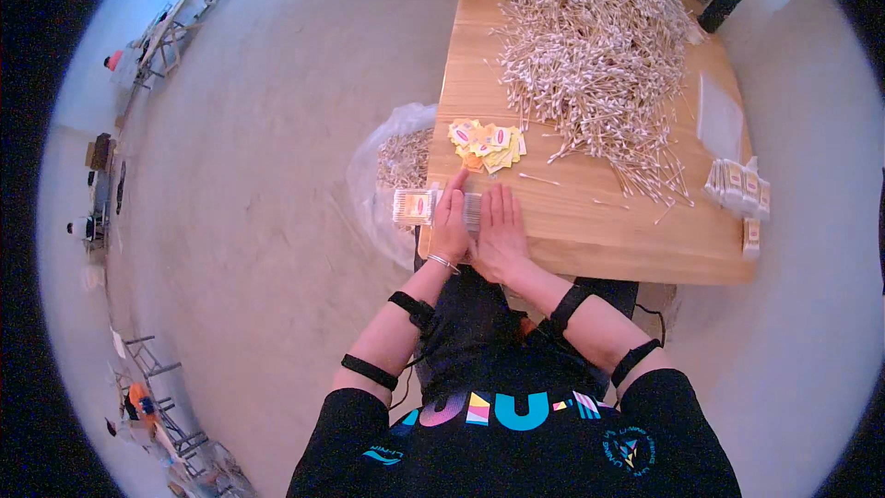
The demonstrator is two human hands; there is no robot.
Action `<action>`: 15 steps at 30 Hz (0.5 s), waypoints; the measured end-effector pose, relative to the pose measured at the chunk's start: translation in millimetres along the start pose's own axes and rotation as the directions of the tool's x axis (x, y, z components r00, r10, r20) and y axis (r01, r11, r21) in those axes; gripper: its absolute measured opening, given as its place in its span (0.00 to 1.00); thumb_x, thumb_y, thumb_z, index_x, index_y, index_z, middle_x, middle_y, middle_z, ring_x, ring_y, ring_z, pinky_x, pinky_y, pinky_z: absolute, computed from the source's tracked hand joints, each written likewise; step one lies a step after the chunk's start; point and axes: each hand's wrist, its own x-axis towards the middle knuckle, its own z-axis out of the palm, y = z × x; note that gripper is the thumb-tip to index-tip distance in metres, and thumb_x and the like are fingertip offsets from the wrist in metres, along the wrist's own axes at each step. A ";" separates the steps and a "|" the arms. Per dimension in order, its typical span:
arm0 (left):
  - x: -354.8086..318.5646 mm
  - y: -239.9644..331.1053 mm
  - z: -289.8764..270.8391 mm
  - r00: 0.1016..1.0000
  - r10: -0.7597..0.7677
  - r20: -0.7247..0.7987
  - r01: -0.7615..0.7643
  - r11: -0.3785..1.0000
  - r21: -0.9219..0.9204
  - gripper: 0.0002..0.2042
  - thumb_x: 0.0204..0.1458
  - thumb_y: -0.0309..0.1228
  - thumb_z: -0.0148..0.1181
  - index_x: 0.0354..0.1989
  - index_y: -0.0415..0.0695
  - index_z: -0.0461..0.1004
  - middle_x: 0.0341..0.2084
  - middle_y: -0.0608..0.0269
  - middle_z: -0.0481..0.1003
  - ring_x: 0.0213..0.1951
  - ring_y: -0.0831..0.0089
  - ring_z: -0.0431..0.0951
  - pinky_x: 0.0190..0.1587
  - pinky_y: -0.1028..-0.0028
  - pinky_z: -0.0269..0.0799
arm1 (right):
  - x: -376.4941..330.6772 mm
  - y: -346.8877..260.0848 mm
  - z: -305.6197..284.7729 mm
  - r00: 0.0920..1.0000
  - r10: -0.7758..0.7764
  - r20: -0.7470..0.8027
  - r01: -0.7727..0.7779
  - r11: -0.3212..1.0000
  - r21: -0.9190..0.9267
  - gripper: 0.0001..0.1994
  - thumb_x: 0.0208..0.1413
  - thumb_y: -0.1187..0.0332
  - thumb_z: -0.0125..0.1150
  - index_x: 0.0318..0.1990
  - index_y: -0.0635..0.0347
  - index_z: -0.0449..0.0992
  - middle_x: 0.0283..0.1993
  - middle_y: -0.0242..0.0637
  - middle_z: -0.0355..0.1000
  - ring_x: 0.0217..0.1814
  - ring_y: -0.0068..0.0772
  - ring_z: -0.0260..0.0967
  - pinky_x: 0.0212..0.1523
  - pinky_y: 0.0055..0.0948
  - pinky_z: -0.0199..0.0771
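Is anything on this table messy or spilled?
Yes. Stray white cotton swabs lie scattered away from the big heap of cotton swabs on the wooden table, and the clear flat packet under the left hand overhangs the edge.

A pale wooden table carries it all: a huge heap of cotton swabs sprawls over its far half, with loose ones straying toward the middle. Near the left edge sits a cluster of small yellow-and-orange labels, a clear packet of swabs overhangs the near corner, and filled packets line the right side.
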 end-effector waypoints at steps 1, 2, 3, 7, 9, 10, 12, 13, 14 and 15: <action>-1.0 2.9 -0.3 1.000 -0.017 -0.004 0.017 1.000 0.015 0.22 0.61 0.38 0.36 0.58 0.34 0.59 0.56 0.52 0.62 0.59 0.66 0.59 0.62 0.71 0.50 | -0.7 -0.1 -1.7 1.000 -0.006 0.016 0.006 1.000 -0.003 0.39 0.52 0.52 0.43 0.62 0.76 0.41 0.68 0.59 0.31 0.72 0.55 0.21 0.68 0.46 0.21; -1.3 5.7 -0.6 0.999 -0.034 -0.008 0.034 0.999 0.029 0.22 0.61 0.38 0.36 0.57 0.34 0.60 0.56 0.52 0.63 0.59 0.66 0.59 0.62 0.70 0.49 | -0.6 -0.9 -3.0 1.000 -0.003 0.029 0.003 1.000 -0.010 0.40 0.52 0.52 0.43 0.62 0.76 0.40 0.68 0.59 0.31 0.72 0.55 0.21 0.68 0.46 0.21; -1.0 3.5 -3.7 1.000 -0.019 0.007 0.019 0.999 0.033 0.22 0.61 0.38 0.36 0.57 0.34 0.60 0.56 0.52 0.62 0.59 0.66 0.60 0.62 0.70 0.50 | -0.3 -3.8 -3.7 0.999 -0.005 0.040 0.006 1.000 -0.015 0.40 0.52 0.51 0.43 0.63 0.76 0.40 0.68 0.59 0.31 0.72 0.55 0.21 0.68 0.45 0.21; -0.4 5.3 -11.5 0.996 0.053 0.076 -0.064 0.987 0.148 0.20 0.60 0.35 0.38 0.57 0.37 0.60 0.56 0.50 0.62 0.59 0.63 0.60 0.61 0.70 0.51 | 3.0 -9.9 -1.3 0.999 0.017 0.049 -0.015 0.999 -0.029 0.42 0.52 0.49 0.45 0.63 0.76 0.39 0.68 0.59 0.30 0.72 0.55 0.21 0.68 0.45 0.20; -1.8 11.9 -16.5 0.991 0.097 0.093 -0.119 0.953 0.277 0.20 0.59 0.34 0.40 0.57 0.38 0.61 0.55 0.49 0.63 0.59 0.60 0.60 0.61 0.69 0.51 | 6.9 -10.6 3.1 0.999 0.039 0.027 -0.038 0.999 -0.039 0.42 0.52 0.49 0.46 0.63 0.76 0.39 0.68 0.59 0.30 0.72 0.56 0.21 0.68 0.46 0.21; -3.0 16.5 -21.7 0.988 0.121 0.092 -0.146 0.924 0.353 0.20 0.58 0.33 0.40 0.57 0.39 0.61 0.55 0.49 0.63 0.59 0.59 0.60 0.61 0.68 0.52 | 8.4 -10.4 5.6 0.999 0.052 0.016 -0.051 0.998 -0.044 0.43 0.52 0.49 0.46 0.63 0.76 0.39 0.68 0.59 0.30 0.72 0.56 0.21 0.68 0.46 0.21; -3.2 20.1 -38.9 0.982 0.185 0.031 -0.177 0.864 0.472 0.19 0.57 0.32 0.42 0.56 0.39 0.61 0.55 0.48 0.63 0.59 0.56 0.60 0.61 0.66 0.52 | 7.1 -12.0 8.2 0.999 0.026 -0.044 -0.025 0.999 0.020 0.43 0.52 0.49 0.47 0.63 0.76 0.39 0.68 0.59 0.30 0.72 0.56 0.21 0.68 0.47 0.22; -1.0 17.3 -49.9 0.974 0.224 -0.025 -0.180 0.840 0.513 0.19 0.57 0.31 0.42 0.56 0.38 0.61 0.54 0.47 0.63 0.58 0.55 0.60 0.61 0.65 0.52 | 6.3 -12.8 9.6 0.997 0.017 -0.073 -0.013 0.999 0.049 0.43 0.52 0.49 0.47 0.63 0.76 0.39 0.68 0.59 0.30 0.72 0.56 0.21 0.68 0.47 0.23; 2.1 14.6 -61.6 0.961 0.264 -0.077 -0.180 0.814 0.552 0.18 0.56 0.30 0.43 0.55 0.38 0.62 0.54 0.45 0.63 0.58 0.54 0.60 0.61 0.65 0.53 | 7.0 -14.1 11.2 0.997 0.015 -0.081 -0.012 0.999 0.039 0.43 0.52 0.48 0.45 0.63 0.76 0.38 0.68 0.59 0.30 0.72 0.55 0.21 0.68 0.46 0.21; 5.7 11.8 -75.2 0.931 0.360 -0.054 -0.246 0.734 0.633 0.19 0.55 0.29 0.44 0.55 0.38 0.62 0.54 0.45 0.63 0.58 0.54 0.60 0.60 0.63 0.53 | 7.4 -15.2 13.1 0.996 0.012 -0.088 -0.010 1.000 0.029 0.43 0.53 0.47 0.43 0.63 0.76 0.38 0.68 0.59 0.30 0.72 0.55 0.20 0.68 0.46 0.20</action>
